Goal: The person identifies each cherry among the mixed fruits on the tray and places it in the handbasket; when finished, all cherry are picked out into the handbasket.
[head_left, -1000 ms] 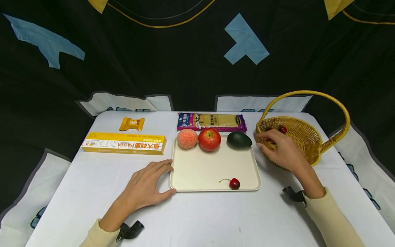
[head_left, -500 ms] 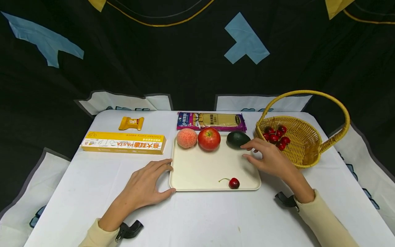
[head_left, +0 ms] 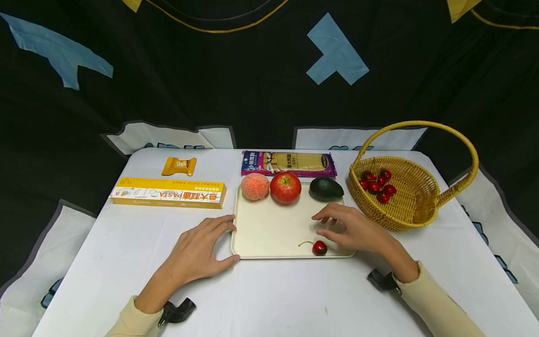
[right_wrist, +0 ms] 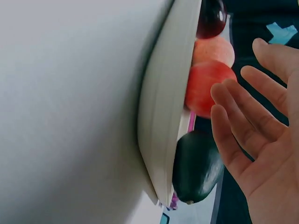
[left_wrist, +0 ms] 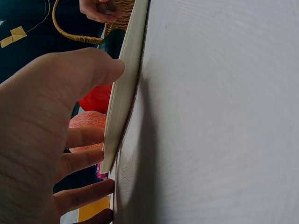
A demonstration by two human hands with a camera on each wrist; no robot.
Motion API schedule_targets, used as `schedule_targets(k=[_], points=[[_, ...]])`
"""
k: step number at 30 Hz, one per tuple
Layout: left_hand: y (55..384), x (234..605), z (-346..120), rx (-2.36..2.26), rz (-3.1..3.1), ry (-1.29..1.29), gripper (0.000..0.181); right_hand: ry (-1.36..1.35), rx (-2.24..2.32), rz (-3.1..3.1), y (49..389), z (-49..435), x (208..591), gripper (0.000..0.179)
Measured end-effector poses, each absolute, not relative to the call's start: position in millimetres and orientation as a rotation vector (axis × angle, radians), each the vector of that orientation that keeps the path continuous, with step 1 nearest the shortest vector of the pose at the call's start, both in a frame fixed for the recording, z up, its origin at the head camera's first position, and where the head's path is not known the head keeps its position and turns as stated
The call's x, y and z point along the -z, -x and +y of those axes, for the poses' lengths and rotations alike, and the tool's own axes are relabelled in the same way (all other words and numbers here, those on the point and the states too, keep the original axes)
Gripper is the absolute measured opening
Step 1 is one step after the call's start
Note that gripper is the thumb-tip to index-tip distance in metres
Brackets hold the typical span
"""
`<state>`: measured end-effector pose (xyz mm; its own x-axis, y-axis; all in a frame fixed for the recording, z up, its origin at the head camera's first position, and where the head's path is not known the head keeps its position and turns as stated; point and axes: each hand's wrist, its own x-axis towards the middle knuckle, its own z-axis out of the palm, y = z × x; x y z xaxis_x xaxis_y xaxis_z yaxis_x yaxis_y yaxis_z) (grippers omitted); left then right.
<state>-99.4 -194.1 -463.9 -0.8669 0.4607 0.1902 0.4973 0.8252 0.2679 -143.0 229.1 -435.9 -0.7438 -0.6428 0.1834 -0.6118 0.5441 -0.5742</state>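
My left hand [head_left: 198, 250] touches the left edge of a cream tray [head_left: 273, 229] with spread fingers and thumb. Above the tray's right side hovers my right hand [head_left: 353, 227], its fingers loosely bent and nothing between them. Just below its thumb lies a single cherry [head_left: 319, 248] with a green stem, near the tray's front edge. Along the tray's back stand a pink peach-like fruit [head_left: 254, 186], a red apple [head_left: 286, 187] and a dark green avocado [head_left: 326, 189]. In the right wrist view the avocado [right_wrist: 196, 168] shows beneath the fingers.
A yellow wicker basket [head_left: 414, 206] with a tall handle stands right of the tray, several cherries [head_left: 375, 186] inside. Behind the tray lies a purple pasta packet [head_left: 294, 164]. At left are a yellow pasta box [head_left: 168, 193] and a small yellow wrapped snack [head_left: 178, 166].
My right hand has come out of the basket and moved left and nearer over the tray, leaving the basket's cherries in view. My left hand stays at the tray edge.
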Motion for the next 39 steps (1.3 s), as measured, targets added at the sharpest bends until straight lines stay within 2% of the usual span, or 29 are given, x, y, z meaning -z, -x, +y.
schedule_targets(k=[14,39], points=[[99.6,462.3,-194.4,0.464,-2.888,0.761,0.066,1.073,0.894,2.623,120.7,229.9,441.6,0.035],[98.5,462.9,-193.1,0.462,-2.896,0.758,0.067,1.213,0.768,2.669,125.8,231.5,433.5,0.028]])
